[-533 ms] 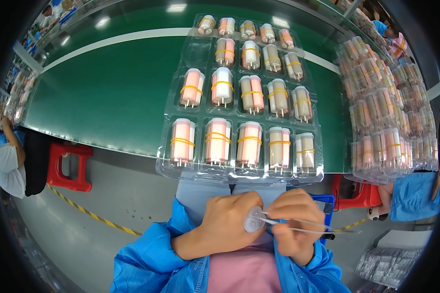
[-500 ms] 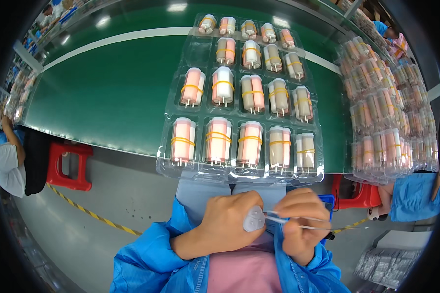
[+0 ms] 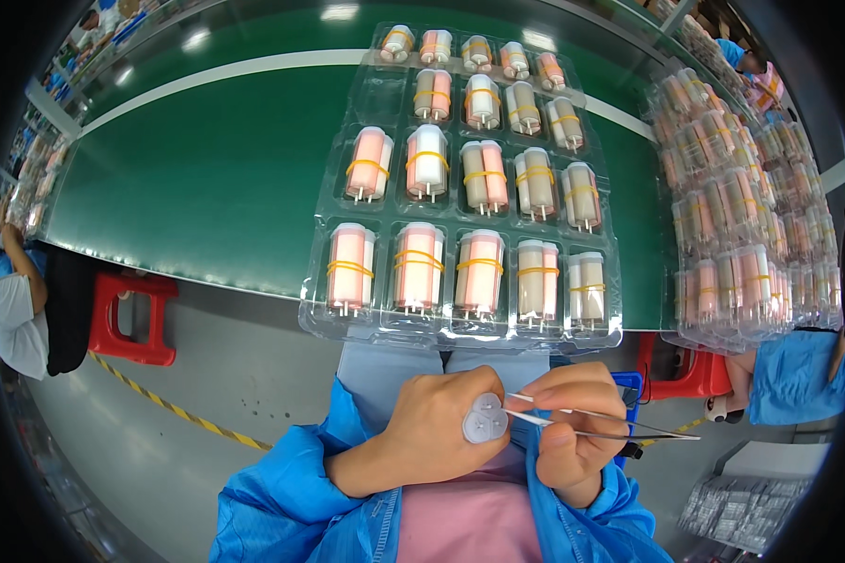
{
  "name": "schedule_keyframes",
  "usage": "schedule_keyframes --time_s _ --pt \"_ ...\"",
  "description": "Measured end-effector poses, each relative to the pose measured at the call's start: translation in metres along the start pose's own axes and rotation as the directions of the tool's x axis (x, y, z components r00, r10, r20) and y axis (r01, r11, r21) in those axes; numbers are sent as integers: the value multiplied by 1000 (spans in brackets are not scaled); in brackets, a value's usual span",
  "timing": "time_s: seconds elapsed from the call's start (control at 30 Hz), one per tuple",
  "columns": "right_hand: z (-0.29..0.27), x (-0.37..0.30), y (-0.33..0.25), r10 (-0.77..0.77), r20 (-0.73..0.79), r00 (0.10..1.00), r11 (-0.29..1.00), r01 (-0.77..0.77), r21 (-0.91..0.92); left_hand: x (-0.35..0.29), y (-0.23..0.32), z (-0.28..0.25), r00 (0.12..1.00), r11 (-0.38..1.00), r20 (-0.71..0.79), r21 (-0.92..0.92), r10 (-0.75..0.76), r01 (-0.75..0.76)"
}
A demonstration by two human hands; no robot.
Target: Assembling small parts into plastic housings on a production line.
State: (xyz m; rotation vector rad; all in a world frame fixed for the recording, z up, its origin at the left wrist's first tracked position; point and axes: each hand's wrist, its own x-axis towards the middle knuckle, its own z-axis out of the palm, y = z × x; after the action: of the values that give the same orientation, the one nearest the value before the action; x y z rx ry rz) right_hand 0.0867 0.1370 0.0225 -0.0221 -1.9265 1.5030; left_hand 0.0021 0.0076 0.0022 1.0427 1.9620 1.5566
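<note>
My left hand [image 3: 432,422] is closed around a bundle of cylinders, and only its pale grey, three-lobed end [image 3: 485,419] shows past the fingers. Small dark marks dot that end. Pinched between the thumb and fingers of my right hand [image 3: 577,422] is a pair of metal tweezers [image 3: 655,433]. Its two pale tips are spread and point left, close beside the bundle's end; whether they touch it I cannot tell. Beyond my hands, a clear plastic tray [image 3: 333,202] holds rows of pink, white and grey-brown cylinder bundles [image 3: 349,269] with yellow rubber bands around them.
The tray lies on a green work surface [image 3: 188,178], its near edge overhanging toward me. Stacked, filled trays [image 3: 723,216] stand at the right. Red stools [image 3: 131,319] flank me below the table edge. Other people sit at both sides. Packed clear trays [image 3: 746,507] lie lower right.
The bundle's end has turned a little, so its lobes show more clearly. The tweezers have shifted slightly and their tips now stand apart. My left hand has barely moved.
</note>
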Motion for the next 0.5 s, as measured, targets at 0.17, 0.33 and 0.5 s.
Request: schedule_keyframes --time_s 0.17,0.33,0.5 --pt "1 7 2 -32 154 988 999 38 -32 1 -1 -1 998 990 61 -138 23 -14" --pt "0 7 3 65 98 993 994 -73 80 1 -2 -2 989 960 145 -274 -17 57" --pt "-2 3 9 181 119 976 935 -208 286 0 -4 -4 973 931 226 -343 -45 122"
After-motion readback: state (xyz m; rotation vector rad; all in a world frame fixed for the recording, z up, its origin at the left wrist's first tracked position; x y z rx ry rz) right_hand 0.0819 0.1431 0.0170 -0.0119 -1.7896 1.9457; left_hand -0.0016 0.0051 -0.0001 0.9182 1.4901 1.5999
